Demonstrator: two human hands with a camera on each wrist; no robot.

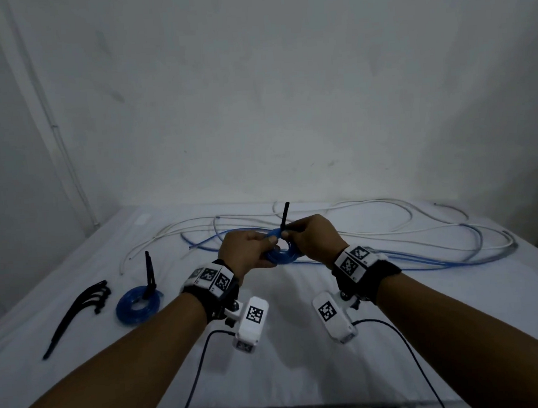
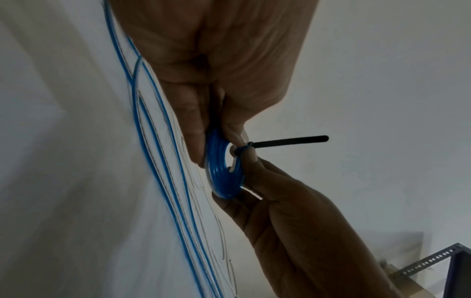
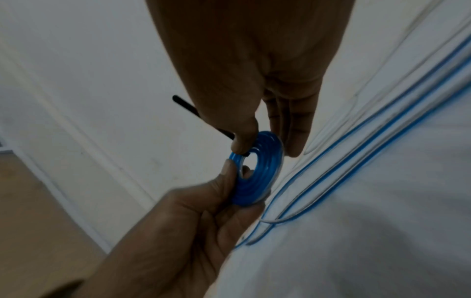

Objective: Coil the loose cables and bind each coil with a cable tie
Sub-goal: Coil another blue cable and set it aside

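You're mid-binding: left hand (image 1: pixel 248 248) pinches blue coil (image 1: pixel 279 252) off table, right hand (image 1: pixel 313 237) pinches cable tie (image 1: pixel 285 217) at coil's rim, tail sticking up past your fingers. Next, likely: pull tail snug, keep loops flat.

Loose blue and white cables (image 1: pixel 374 228) sprawl across the counter (image 1: pixel 303 344) from 11 to 2 o'clock, blocking low passes there. At 9 o'clock a bound blue coil (image 1: pixel 137 303) with its upright tie and a bundle of black cable ties (image 1: pixel 77 309) stand in the way. The near counter at 6 o'clock lies open.
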